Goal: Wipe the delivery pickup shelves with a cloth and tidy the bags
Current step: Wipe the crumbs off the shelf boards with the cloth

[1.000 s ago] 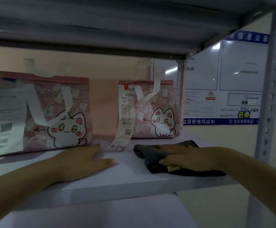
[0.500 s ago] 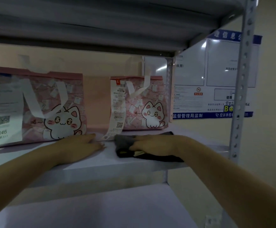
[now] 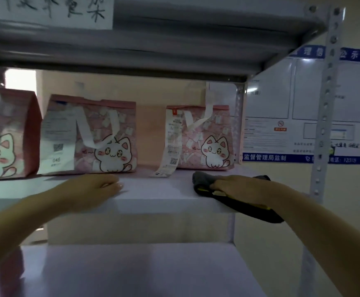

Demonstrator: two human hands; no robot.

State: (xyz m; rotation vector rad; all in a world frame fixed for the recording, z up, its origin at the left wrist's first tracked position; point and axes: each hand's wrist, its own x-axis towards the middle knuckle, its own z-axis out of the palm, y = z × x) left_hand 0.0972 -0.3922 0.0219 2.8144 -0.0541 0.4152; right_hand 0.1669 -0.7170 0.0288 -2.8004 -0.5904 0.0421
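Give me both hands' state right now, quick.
Left hand: open, resting flat on the white shelf board, holding nothing.
Right hand: open, pressing flat on the dark grey cloth.

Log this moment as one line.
stage: wiping shelf | right hand: presses cloth flat near front edge | left hand: rests on shelf, empty | bags: three upright at back

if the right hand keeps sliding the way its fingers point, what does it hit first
The right hand, pressing the dark cloth, points left along the shelf. Bare board comes first, then likely the left hand. The long receipt seems to hang farther back, though depth is unclear.
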